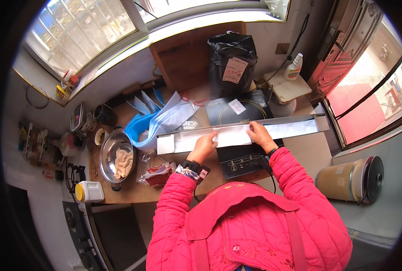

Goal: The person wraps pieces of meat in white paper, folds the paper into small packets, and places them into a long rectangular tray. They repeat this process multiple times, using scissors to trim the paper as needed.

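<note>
A long, narrow, shallow box [167,145] lies slantwise across the worktop and over an induction cooker [236,164]. White sheet material [233,135] is inside it, with a pale blue-white strip [292,128] towards the right end. My left hand [204,146] grips the left edge of the white sheet between thumb and fingers. At the sheet's right edge, my right hand [260,134] pinches it. Behind the box stands a loose, curved bundle of blue and white sheets [150,125], with red-handled scissors [195,101] beside it.
Left of the box are a steel two-handled pan [108,154] holding a tan lump, a plastic-wrapped red item [158,174] and a yellow-lidded white jar [90,191]. A black plastic bag [233,47] stands at the back. A spray bottle [293,69] and cardboard drum [338,179] are at right.
</note>
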`<state>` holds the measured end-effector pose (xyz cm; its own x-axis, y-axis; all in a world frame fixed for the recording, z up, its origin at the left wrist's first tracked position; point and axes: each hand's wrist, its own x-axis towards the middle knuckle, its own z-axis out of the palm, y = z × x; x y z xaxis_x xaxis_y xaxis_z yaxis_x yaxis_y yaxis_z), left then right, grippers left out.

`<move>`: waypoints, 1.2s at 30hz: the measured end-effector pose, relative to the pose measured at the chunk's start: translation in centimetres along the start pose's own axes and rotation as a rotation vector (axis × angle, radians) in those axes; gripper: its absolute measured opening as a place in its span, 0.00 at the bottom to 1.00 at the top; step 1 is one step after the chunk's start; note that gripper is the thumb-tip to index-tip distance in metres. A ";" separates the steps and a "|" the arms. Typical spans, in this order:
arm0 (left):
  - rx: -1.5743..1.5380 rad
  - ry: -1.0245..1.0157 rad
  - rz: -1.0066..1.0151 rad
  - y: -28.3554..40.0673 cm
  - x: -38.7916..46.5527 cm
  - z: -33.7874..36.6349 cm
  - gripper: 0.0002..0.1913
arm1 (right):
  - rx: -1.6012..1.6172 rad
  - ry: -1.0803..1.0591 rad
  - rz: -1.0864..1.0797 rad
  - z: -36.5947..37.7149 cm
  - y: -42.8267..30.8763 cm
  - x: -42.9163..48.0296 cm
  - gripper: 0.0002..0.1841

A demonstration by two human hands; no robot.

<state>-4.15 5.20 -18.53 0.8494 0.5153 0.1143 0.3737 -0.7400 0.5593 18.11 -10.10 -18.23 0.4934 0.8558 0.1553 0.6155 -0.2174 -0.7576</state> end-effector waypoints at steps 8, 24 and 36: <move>0.108 0.106 0.024 0.6 0.4 -0.7 0.18 | -0.037 -0.024 -0.239 -0.1 -2.0 -0.7 0.07; 0.262 0.244 -0.080 -2.1 -0.7 -3.2 0.16 | -0.169 -0.202 -0.378 2.0 -4.1 -0.4 0.11; 0.362 0.310 -0.026 -2.1 -1.6 -2.6 0.17 | -0.232 -0.299 -0.548 4.5 -7.3 1.4 0.15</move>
<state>-7.21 7.06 -17.76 0.7074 0.5998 0.3739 0.5463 -0.7996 0.2493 11.58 -5.19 -15.29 -0.0994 0.9573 0.2715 0.8614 0.2194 -0.4581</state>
